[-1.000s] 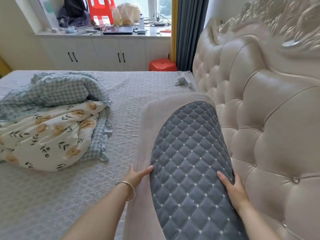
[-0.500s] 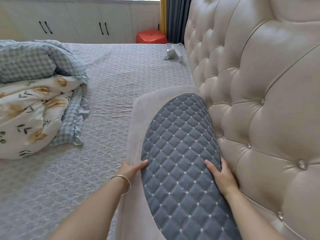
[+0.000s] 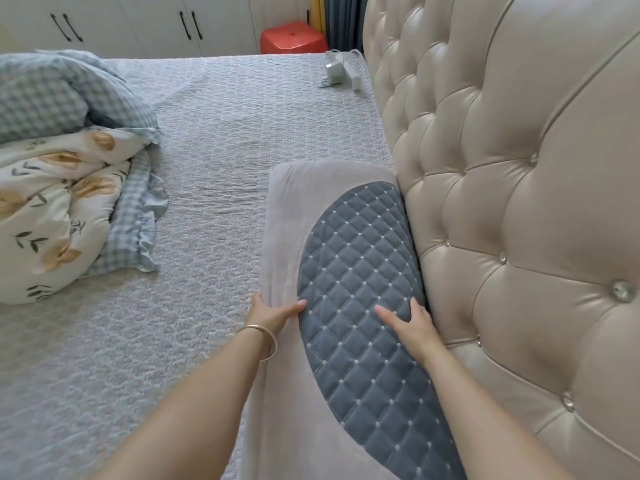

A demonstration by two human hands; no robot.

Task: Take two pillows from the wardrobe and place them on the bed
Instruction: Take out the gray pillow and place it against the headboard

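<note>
Lowered since a second ago, the pillow (image 3: 332,271) now lies flat on the bed (image 3: 214,202), its long side against the tufted, glossy headboard (image 3: 502,202) — plush beige border, quilted blue-grey diamond panel. Left hand (image 3: 273,315) clasps the beige edge, thumb on top; right hand (image 3: 412,327) rests flat and spread on the quilting. A rumpled floral-and-gingham duvet (image 3: 65,188) lies well apart.

A home bedroom: a bed (image 3: 214,140) with tufted headboard (image 3: 519,202), rumpled quilt (image 3: 59,188) and white cupboards (image 3: 145,22).
</note>
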